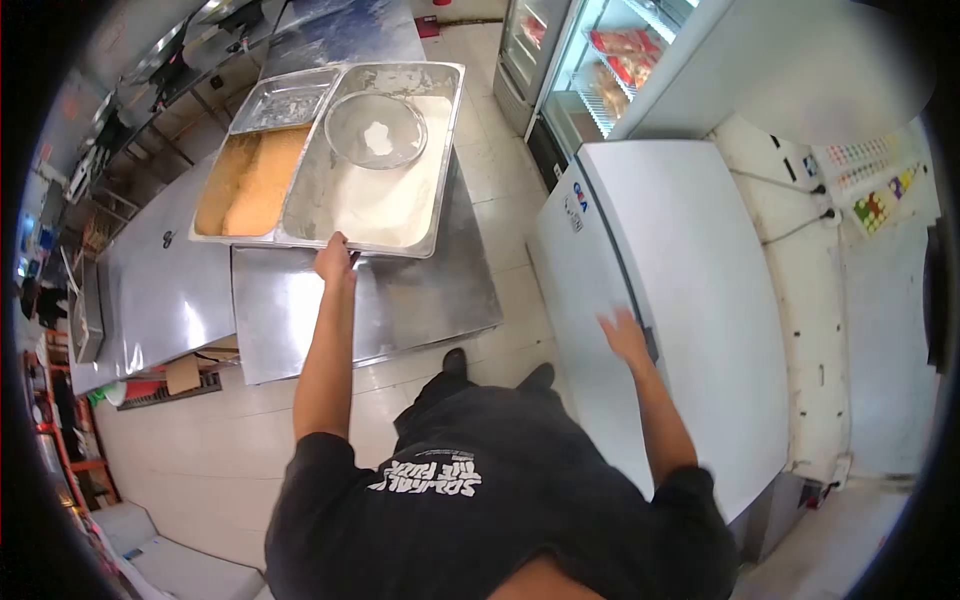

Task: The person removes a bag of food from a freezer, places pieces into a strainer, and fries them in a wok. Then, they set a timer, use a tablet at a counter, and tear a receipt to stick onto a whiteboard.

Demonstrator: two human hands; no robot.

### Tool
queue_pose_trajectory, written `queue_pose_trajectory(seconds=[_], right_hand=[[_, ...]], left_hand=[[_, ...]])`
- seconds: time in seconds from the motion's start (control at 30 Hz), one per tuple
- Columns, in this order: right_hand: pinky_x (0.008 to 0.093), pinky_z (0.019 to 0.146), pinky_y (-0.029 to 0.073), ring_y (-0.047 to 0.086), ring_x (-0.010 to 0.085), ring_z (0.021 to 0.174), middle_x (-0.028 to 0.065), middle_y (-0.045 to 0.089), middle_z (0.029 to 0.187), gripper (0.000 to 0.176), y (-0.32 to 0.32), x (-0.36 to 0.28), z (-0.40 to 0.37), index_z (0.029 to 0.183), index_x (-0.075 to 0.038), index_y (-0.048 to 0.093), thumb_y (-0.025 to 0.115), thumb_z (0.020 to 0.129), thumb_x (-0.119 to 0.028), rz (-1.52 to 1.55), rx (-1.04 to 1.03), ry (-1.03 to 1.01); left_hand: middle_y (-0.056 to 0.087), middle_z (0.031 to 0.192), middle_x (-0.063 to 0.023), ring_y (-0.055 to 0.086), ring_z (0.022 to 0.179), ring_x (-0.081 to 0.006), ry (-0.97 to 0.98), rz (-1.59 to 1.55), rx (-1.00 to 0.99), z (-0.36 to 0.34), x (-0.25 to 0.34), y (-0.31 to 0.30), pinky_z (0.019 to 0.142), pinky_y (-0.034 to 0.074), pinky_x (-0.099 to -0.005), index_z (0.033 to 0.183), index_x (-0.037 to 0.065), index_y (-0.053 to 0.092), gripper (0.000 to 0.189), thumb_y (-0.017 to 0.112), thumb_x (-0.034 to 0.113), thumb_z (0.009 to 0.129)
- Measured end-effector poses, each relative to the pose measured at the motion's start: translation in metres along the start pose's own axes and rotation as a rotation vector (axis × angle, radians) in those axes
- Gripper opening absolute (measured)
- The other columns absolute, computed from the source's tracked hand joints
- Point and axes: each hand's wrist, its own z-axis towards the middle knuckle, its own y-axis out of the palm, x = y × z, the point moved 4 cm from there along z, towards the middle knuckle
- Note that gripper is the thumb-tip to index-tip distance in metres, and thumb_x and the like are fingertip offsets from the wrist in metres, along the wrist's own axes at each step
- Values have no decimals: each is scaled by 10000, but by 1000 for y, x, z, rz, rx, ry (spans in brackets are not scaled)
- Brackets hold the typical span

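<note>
My left hand is closed at the front rim of a large steel tray. A small dark thing shows beside its fingers, but what it is I cannot make out. White flour-like powder fills much of that tray, with a round mesh sieve lying on top and a small white heap inside it. To the left, a narrower pan holds orange-brown crumbs. My right hand, a little blurred, hovers over the white chest freezer near its lid edge, fingers apart and holding nothing visible.
Steel tables carry the trays and stretch to the left and back. A smaller steel pan sits behind the crumbs. Beyond the freezer stands a glass-door fridge with packaged food. Tiled floor runs between table and freezer.
</note>
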Motion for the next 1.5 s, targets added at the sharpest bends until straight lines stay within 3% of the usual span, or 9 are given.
queue_pose_trajectory(seconds=[0.07,0.17,0.27,0.3,0.37,0.7,1.27,1.43,1.5], right_hand=[[406,1072,338,435,339,1296,250,463,1374,729,-17,-165,50,1339,45,443,583,888,-510,593,-25,-149],[404,1052,358,445,321,1280,242,451,1373,955,2,-321,111,1374,53,357,602,792,-663,750,-146,-136],[368,990,407,524,305,1178,235,534,1254,737,42,-385,137,1309,74,406,717,806,-366,938,-299,-187],[395,972,429,538,366,1159,269,556,1203,592,59,-386,142,1223,79,447,710,774,-206,728,51,-225],[418,949,444,544,408,1130,302,550,1184,511,18,-384,103,1190,87,441,648,786,-148,717,-56,-98],[452,800,473,615,413,916,262,621,979,463,-52,-205,-1,1127,31,460,638,748,-166,749,345,216],[448,762,475,619,395,832,235,622,885,368,-175,145,172,1030,35,509,624,754,-179,654,893,631],[476,912,450,575,433,1066,295,605,1080,450,-193,177,220,1111,68,482,619,803,-231,604,783,700],[472,1067,303,417,432,1243,287,490,1277,555,-164,222,248,1269,58,429,537,897,-339,-88,217,630]], left_hand=[[555,773,-72,565,672,-180,31,-70,-24,-7,-3,5,567,528,-367,812,-9,534,149,620,62,714],[584,815,-85,596,702,-189,21,-111,-56,-2,-12,4,589,542,-374,845,-22,548,153,604,43,718],[615,826,-106,616,702,-200,41,-145,-10,-40,6,8,583,541,-353,814,-70,562,150,611,43,727],[623,821,-113,620,697,-203,47,-133,-25,-51,8,11,585,541,-345,790,-85,564,147,614,40,731],[625,790,-111,618,682,-196,71,-126,-86,-60,6,10,586,536,-335,733,-88,553,125,599,26,753],[584,747,-23,544,640,-108,28,95,-439,-218,-21,80,589,458,-265,832,16,571,58,620,25,802],[536,713,-39,536,621,-144,-200,319,-984,-322,-273,545,574,475,-298,812,40,529,113,629,90,795],[576,897,-84,586,808,-187,-289,356,-1204,-327,-274,604,767,541,-367,953,9,534,219,649,159,843],[575,1067,-84,542,1093,-252,-294,610,-1391,-315,-273,602,819,539,-465,1123,58,560,345,630,306,893]])
